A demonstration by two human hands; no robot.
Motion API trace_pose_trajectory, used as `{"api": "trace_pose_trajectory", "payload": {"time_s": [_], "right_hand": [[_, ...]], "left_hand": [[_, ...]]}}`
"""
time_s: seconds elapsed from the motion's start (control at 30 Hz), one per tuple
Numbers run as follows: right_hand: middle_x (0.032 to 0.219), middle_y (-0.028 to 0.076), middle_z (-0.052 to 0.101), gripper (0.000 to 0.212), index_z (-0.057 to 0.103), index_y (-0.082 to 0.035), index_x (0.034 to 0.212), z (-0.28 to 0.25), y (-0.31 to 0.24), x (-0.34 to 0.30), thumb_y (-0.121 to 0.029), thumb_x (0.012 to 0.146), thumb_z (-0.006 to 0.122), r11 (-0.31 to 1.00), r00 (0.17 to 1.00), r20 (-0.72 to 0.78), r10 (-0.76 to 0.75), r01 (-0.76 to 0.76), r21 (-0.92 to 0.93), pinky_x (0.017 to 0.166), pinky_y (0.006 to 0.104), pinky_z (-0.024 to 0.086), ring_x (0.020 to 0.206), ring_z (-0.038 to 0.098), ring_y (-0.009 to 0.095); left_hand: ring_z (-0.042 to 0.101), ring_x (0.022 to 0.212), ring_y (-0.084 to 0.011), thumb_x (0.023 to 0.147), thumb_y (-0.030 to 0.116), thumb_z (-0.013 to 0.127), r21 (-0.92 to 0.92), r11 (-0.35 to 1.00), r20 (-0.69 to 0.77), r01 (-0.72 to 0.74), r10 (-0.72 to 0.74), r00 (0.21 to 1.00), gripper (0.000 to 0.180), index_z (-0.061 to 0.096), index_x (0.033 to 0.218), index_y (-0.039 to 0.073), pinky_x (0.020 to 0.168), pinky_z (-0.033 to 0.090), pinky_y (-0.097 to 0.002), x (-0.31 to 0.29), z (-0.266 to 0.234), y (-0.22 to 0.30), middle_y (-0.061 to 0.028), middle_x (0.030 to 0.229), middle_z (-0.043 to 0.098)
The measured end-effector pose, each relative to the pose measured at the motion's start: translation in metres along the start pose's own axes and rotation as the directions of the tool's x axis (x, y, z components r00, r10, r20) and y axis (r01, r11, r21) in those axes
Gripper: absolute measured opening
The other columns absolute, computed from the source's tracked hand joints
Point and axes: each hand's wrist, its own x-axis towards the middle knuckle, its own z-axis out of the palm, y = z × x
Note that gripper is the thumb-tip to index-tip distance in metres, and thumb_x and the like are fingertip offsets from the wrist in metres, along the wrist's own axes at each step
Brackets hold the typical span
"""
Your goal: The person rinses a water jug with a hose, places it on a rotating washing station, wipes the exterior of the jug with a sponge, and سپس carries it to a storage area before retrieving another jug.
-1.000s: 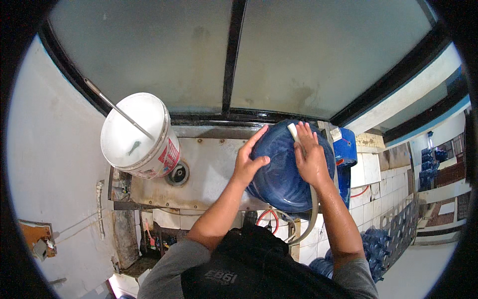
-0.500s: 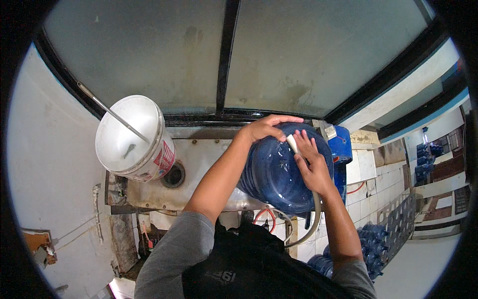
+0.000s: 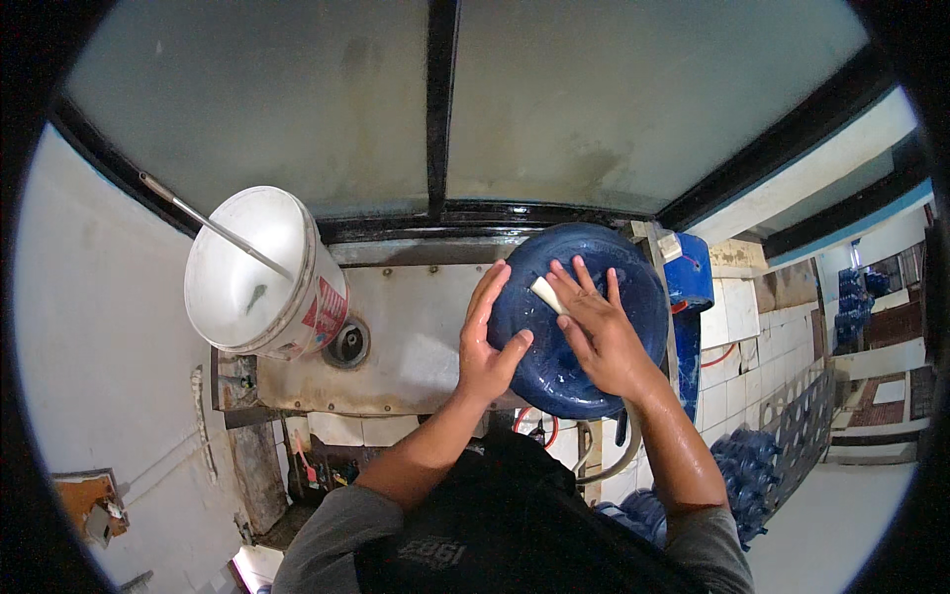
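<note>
A big blue water jug [image 3: 542, 381] is tipped with its round, wet base toward me, at the right end of a metal counter. Along the jug's left side lies my left hand [image 3: 487, 346], open, fingers stretched and thumb apart on the rim. My right hand [image 3: 602, 332] rests on the base with spread fingers, keeping a pale hose [image 3: 546, 293] under the palm and thumb. The hose's cream tip pokes out left of the index finger; its length reappears below the wrist. The jug's neck is hidden.
On the left of the counter [image 3: 416, 342] stands a white bucket [image 3: 307, 287] with a metal rod [image 3: 233, 238] in it, beside a round drain [image 3: 348, 344]. Frosted window panes [image 3: 554, 109] rise behind. Several blue jugs [image 3: 737, 475] are stacked lower right.
My left hand has come down from the jug's top edge to its left side. The jug's base has turned more squarely toward me, and the right hand with the hose tip has shifted slightly left.
</note>
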Motion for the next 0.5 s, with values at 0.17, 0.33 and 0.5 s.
{"api": "trace_pose_trajectory", "payload": {"time_s": [0.17, 0.33, 0.5], "right_hand": [[0.163, 0.013, 0.043, 0.054, 0.048, -0.009, 0.154, -0.006, 0.009, 0.001, -0.01, 0.1, 0.056, 0.997, 0.999, 0.028, -0.043, 0.042, 0.059, 0.127, 0.056, 0.009, 0.156, 0.027, 0.037], [0.162, 0.012, 0.044, 0.054, 0.05, -0.009, 0.153, -0.002, 0.012, 0.008, -0.01, 0.099, 0.057, 0.997, 0.999, 0.01, -0.038, 0.037, 0.068, 0.127, 0.0554, 0.009, 0.156, 0.029, 0.036], [0.162, 0.01, 0.045, 0.055, 0.051, -0.012, 0.153, -0.001, 0.004, 0.005, -0.011, 0.099, 0.058, 0.998, 0.999, -0.033, 0.029, -0.027, 0.062, 0.127, 0.0577, 0.008, 0.155, 0.03, 0.036]], "left_hand": [[0.035, 0.152, -0.0267, 0.069, 0.011, 0.073, -0.068, 0.992, 0.431, 0.106, -0.066, 0.9, 0.087, 0.049, 0.153, 0.002, 0.126, 0.023, -0.0389, 0.076, -0.018, -0.017, -0.0148, 0.162, 0.042], [0.035, 0.152, -0.0271, 0.059, 0.021, 0.067, -0.353, 0.914, 0.57, 0.197, 0.044, 0.82, 0.093, 0.053, 0.149, 0.0, 0.126, 0.02, -0.038, 0.109, -0.015, -0.044, -0.0153, 0.163, 0.041], [0.038, 0.149, -0.0256, 0.097, 0.045, 0.055, -0.41, 0.899, 0.141, 0.151, -0.101, 0.985, 0.076, 0.043, 0.154, -0.003, 0.125, 0.022, -0.038, 0.022, -0.004, -0.042, -0.0165, 0.158, 0.046]]}}
